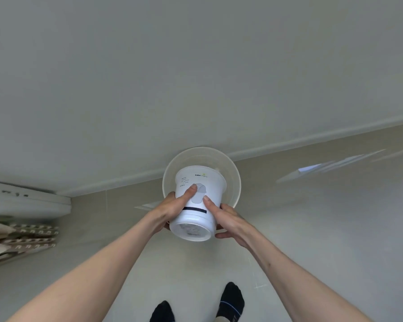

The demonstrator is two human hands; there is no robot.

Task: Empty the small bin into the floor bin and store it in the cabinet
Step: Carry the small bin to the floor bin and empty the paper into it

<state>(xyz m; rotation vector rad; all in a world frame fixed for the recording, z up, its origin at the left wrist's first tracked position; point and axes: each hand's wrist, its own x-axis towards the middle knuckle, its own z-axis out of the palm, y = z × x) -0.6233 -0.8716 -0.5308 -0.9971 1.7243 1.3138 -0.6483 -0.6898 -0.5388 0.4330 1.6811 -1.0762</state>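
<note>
A small white bin [211, 189] with a printed label is tipped mouth-down, its base turned toward me. It hangs over the round translucent floor bin [234, 173], which stands against the wall. My left hand [175, 205] grips the small bin's left side, thumb on the label. My right hand [228, 221] grips its right side and base. What is inside either bin is hidden.
A white wall and skirting board [289, 145] run behind the floor bin. A white unit [28, 203] with stacked patterned items [30, 238] below it sits at the left. My feet in dark socks [230, 300] stand on the pale tiled floor.
</note>
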